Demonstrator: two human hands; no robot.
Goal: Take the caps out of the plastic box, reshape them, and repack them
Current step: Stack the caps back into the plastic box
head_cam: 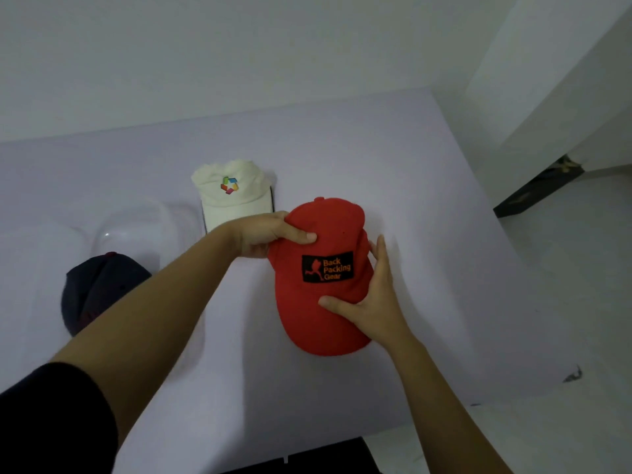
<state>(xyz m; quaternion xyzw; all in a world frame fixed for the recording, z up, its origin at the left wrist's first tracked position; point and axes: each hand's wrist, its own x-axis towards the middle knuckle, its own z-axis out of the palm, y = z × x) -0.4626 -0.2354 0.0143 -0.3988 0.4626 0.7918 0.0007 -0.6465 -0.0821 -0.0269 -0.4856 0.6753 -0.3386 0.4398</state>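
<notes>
A red cap (337, 224) with a black "Back Packing Gear" patch is held over the pale table (427, 200), brim toward me. My left hand (265, 236) grips its crown on the left, thumb on top. My right hand (374, 299) holds the right side where crown meets brim, thumb across the front. A white cap (236, 196) with a coloured logo lies behind. A dark navy cap (99, 289) sits at the left, inside or against the clear plastic box (136, 227); I cannot tell which.
The table's right edge runs diagonally from the far right corner toward me, with white floor beyond it. A wall stands behind the table. A dark object (537, 186) lies on the floor at the right.
</notes>
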